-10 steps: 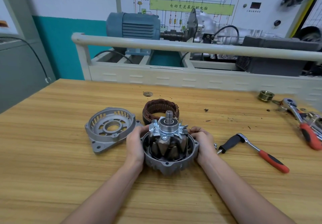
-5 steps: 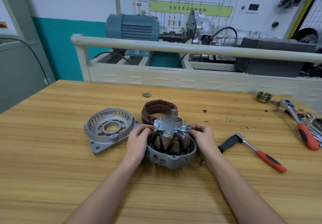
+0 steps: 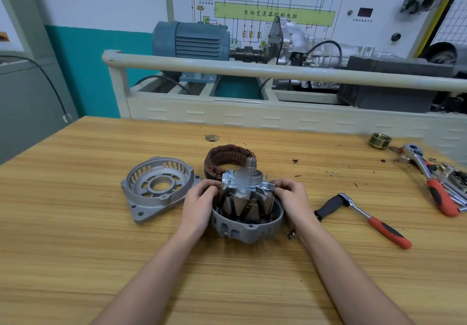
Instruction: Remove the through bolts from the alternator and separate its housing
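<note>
The alternator's rear housing [image 3: 246, 228] sits on the wooden table [image 3: 75, 249] with the claw-pole rotor [image 3: 247, 198] standing in it, raised partly above the rim. My left hand [image 3: 199, 203] grips the rotor's left side and my right hand [image 3: 290, 198] grips its right side at the fan blades. The rotor shaft [image 3: 251, 164] points up. The separated front housing [image 3: 158, 185] lies to the left, open side up. The copper-wound stator [image 3: 227, 158] rests just behind the rotor.
A ratchet with a red-black handle [image 3: 364, 216] lies to the right, with a small socket [image 3: 291, 235] near my right wrist. More red-handled tools [image 3: 437, 185] and a pulley [image 3: 379, 140] sit at the far right. A training bench with a blue motor [image 3: 192, 39] stands behind the table.
Both hands moved up from the housing rim onto the rotor. The rotor has risen partly out of the rear housing and tilts slightly.
</note>
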A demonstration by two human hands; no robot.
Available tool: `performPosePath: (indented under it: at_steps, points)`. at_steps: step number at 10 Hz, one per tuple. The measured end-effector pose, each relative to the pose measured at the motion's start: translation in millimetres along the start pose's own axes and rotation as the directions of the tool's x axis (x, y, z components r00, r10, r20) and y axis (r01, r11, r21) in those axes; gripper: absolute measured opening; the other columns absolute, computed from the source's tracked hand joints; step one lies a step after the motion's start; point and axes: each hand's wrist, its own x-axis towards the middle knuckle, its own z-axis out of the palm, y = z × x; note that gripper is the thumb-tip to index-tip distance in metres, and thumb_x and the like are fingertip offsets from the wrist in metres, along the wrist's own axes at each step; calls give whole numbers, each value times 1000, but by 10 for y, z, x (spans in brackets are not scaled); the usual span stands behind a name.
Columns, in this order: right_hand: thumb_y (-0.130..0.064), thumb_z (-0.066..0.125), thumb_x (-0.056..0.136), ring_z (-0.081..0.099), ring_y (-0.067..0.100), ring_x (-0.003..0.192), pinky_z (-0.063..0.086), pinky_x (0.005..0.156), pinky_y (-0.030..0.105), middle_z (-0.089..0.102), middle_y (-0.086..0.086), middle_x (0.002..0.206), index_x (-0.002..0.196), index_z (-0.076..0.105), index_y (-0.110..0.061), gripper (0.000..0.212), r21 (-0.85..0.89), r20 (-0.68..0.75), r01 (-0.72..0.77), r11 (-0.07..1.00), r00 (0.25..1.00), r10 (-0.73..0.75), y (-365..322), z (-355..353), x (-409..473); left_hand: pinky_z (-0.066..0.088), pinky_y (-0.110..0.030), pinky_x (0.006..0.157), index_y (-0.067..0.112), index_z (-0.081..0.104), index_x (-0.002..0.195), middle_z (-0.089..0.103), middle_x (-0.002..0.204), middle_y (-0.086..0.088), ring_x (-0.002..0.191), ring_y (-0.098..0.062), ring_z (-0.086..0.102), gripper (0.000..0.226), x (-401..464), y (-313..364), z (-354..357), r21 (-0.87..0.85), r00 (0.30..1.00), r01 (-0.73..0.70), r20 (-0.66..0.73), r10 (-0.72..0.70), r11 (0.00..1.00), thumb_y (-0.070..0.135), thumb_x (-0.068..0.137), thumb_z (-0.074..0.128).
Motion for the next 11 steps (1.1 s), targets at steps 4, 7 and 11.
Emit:
performPosePath:
  at_steps: [4,7,11]
  points:
    - [1,51,92,63,29,87,53,78,43,67,13,86,74,65,-11,25,-3,17,9,1000,1000,-9,-22,-12,-35,47,-14,62,17,66,84,67,92,-5,88,-14,62,26,-19,2,-11,-25,1000,-19,16,19,1000,7,94,44]
    - [-1,51,93,64,28,89,53,73,34,68,12,89,78,66,-11,23,4,34,4,1000,999,-5,-6,-19,-25,47,-18,67,15,66,88,67,96,-7,92,-15,62,25,-18,-11,-24,-20,999,-24,34,25,999,8,95,43]
    - [-13,61,89,67,9,93,55,85,27,73,-8,90,86,72,-27,18,61,-121,317,946,944,-308,-198,-261,-409,48,-11,77,28,66,107,66,115,9,105,2,58,23,-572,-17,-254,-7,977,-209,-49,208,978,19,90,53]
